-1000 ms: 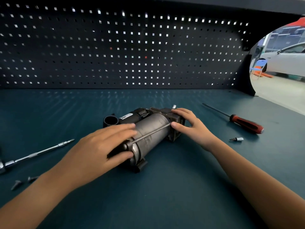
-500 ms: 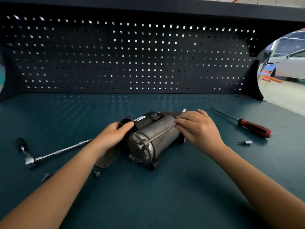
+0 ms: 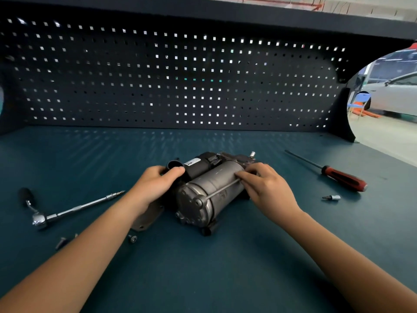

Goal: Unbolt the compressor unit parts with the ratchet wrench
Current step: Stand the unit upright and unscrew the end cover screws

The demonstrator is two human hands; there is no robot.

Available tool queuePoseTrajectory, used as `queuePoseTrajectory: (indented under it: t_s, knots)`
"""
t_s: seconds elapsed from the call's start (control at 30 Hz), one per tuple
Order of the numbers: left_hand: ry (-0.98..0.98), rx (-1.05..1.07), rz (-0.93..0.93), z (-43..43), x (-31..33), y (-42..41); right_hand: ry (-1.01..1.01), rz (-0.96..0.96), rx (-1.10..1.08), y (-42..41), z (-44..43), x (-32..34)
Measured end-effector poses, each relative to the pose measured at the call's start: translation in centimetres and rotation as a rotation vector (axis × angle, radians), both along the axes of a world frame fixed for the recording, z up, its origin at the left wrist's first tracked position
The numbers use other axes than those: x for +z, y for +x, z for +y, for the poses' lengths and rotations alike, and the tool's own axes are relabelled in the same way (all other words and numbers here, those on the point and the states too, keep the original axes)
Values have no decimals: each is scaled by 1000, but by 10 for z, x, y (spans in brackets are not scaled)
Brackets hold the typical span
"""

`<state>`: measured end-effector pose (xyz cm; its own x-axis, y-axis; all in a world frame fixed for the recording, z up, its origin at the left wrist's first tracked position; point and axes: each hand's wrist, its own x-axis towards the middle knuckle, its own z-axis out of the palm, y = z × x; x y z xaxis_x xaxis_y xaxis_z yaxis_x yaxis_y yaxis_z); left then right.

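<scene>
The grey compressor unit (image 3: 209, 193) lies on its side in the middle of the bench, its round end cap toward me. A long thin bolt (image 3: 222, 189) runs along its top. My right hand (image 3: 266, 188) pinches that bolt near its far end. My left hand (image 3: 155, 184) grips the black round port (image 3: 174, 164) on the unit's left side. The ratchet wrench (image 3: 67, 211) with its long extension lies untouched on the bench to the left. A loose metal plate (image 3: 147, 219) lies under my left wrist.
A red-handled screwdriver (image 3: 343, 178) and a small bit socket (image 3: 331, 197) lie on the right. Loose bolts (image 3: 132, 238) lie near the front left, with another bolt (image 3: 61, 242) further left. A dark pegboard (image 3: 176, 82) walls the back of the teal bench (image 3: 203, 267).
My left hand came off the cylinder's end and moved to the black port on the left. My right hand shifted onto the long bolt. The view drew back, showing the ratchet and plate.
</scene>
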<state>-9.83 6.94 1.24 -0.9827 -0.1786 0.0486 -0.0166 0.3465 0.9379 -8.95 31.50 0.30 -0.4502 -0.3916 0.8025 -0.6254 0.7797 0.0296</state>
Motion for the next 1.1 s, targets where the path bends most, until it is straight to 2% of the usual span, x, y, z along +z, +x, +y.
queuePoseTrajectory:
  t_s: [0.13,0.37,0.47,0.53,0.6,0.67,0.8,0.9,1.03,1.1]
  knots:
    - [-79,7,75,0,8,-3,-84,-49,29,3,6,0]
    - [-154,49,172,-3,29,7,-95,-149,149,1,21,13]
    - [-233,31,205,-2,41,24,-152,-358,149,-5,29,7]
    - [-328,26,230,5,48,37,-277,-593,167,-8,36,1]
    - [-395,24,272,15,53,50,-584,-776,261,-8,39,2]
    - [-453,18,318,25,57,60,-800,-812,277,-10,41,4]
    - [-585,-19,448,45,58,80,-570,-665,23,-8,46,2]
    - [-685,-45,538,59,57,91,-533,-682,16,-4,57,2]
    - [-850,-23,599,80,48,101,-484,-818,70,4,65,6]
    - [-891,-49,601,82,46,105,-431,-789,59,6,63,5]
